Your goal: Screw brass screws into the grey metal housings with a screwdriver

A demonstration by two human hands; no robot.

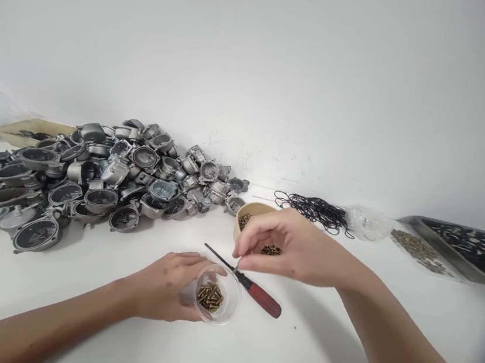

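A clear plastic cup (235, 295), tilted with its mouth toward me, holds brass-coloured screws (209, 297). My left hand (168, 286) is wrapped round the cup's left side. Just above and to the right of the rim, thumb and fingers of my right hand (290, 246) pinch together at a tiny greyish thing, too small to name. Below those fingertips a screwdriver (264, 299) with a red and black handle lies on the table. Partly hidden behind my right hand is a beige tub (241, 214) containing more screws (272, 250).
Grey metal housings (115, 172) lie heaped at the left, before a yellowish tray (37, 127). Along the back right are black rubber rings (316, 209), a clear plastic bag (368, 222), scattered small brass-coloured parts (417, 252) and a dark tray (414, 220) of black parts. A white wall (255, 77) stands behind.
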